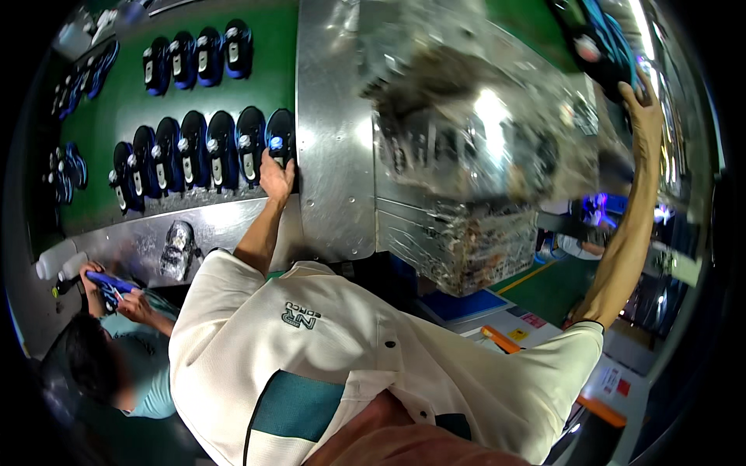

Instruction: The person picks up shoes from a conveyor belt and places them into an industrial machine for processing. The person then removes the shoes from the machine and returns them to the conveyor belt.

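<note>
Left hand (pixel 276 177) fingers closed on dark shoe (pixel 280 136), right hand (pixel 642 99) fingers gripping raised shoe (pixel 594 43)

Wearer: cream short-sleeved shirt (pixel 326 349), centre to lower right of frame; teal chest panel, dark trim, dark buttons, small dark emblem; forearms bare.

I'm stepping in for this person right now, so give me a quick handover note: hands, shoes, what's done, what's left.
Left hand: resting on the rightmost dark shoe of the near row on the green belt; whether it grips is unclear.
Right hand: raised high to the right, touching a black and blue shoe overhead.
Done: two rows of shoes lie side by side on the belt.
Left: the shoe overhead is not on the belt.
A co-worker at lower left handles a blue shoe.
</note>
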Motion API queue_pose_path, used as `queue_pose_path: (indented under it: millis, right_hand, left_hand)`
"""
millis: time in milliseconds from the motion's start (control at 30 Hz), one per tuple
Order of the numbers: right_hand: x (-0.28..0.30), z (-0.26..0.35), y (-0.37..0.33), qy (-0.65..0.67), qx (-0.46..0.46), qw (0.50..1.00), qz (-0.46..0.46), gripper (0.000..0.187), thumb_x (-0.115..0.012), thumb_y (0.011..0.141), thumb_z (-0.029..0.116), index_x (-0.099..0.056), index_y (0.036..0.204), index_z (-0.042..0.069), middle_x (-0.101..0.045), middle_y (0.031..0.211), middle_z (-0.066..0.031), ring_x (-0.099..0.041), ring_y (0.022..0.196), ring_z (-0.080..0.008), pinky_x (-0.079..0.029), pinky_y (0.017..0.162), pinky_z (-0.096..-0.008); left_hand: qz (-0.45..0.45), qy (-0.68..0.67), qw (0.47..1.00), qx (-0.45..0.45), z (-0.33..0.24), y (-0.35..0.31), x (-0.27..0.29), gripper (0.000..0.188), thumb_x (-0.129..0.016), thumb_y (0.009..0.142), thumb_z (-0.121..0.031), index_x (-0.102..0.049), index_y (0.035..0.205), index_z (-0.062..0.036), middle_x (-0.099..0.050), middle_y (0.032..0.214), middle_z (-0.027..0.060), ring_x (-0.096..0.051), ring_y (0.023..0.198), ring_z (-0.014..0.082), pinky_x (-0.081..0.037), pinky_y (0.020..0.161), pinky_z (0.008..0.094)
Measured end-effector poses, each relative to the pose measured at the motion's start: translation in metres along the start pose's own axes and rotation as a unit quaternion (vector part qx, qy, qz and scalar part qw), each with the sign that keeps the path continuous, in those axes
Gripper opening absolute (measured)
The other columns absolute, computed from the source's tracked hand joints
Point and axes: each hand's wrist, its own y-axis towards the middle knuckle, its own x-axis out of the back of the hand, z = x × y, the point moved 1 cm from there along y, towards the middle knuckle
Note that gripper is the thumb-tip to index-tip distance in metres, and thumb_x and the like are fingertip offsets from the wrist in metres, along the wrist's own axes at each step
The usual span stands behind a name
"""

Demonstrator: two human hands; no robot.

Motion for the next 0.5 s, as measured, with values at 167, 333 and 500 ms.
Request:
queue_pose_path:
  millis: [167,333,500]
  right_hand:
    - [-0.032,-0.010,0.026,0.005,0.006,1.000,-0.013,0.058,-0.077,0.069,0.031,-0.058,0.114,0.001,-0.063,0.102,-0.0075,-0.059,0.089,-0.0160,-0.043,0.084,-0.0268]
    - [-0.054,0.018,0.007,-0.052,0.058,0.989,-0.127,0.041,-0.073,0.072,0.029,-0.064,0.101,0.000,-0.066,0.089,-0.0053,-0.058,0.079,-0.0122,-0.044,0.076,-0.0249]
    - [0.015,0.014,-0.062,0.289,0.033,0.891,-0.349,0.019,-0.067,0.076,0.009,-0.065,0.091,-0.001,-0.065,0.086,-0.0057,-0.059,0.076,-0.0145,-0.045,0.071,-0.0280]
  left_hand:
    - [-0.139,0.001,0.987,-0.077,0.023,0.002,-0.022,0.071,-0.070,0.072,-0.020,-0.033,0.129,-0.0019,-0.047,0.120,0.0228,-0.047,0.108,0.0398,-0.041,0.087,0.0469]
    - [0.010,0.003,1.000,0.017,0.027,0.011,-0.008,0.074,-0.066,0.076,-0.031,-0.029,0.132,0.0000,-0.044,0.125,0.0251,-0.045,0.113,0.0394,-0.039,0.091,0.0453]
    - [-0.031,0.006,0.969,-0.246,0.022,0.005,0.010,0.069,-0.066,0.078,-0.030,-0.035,0.131,0.0025,-0.045,0.125,0.0263,-0.043,0.116,0.0382,-0.031,0.100,0.0395]
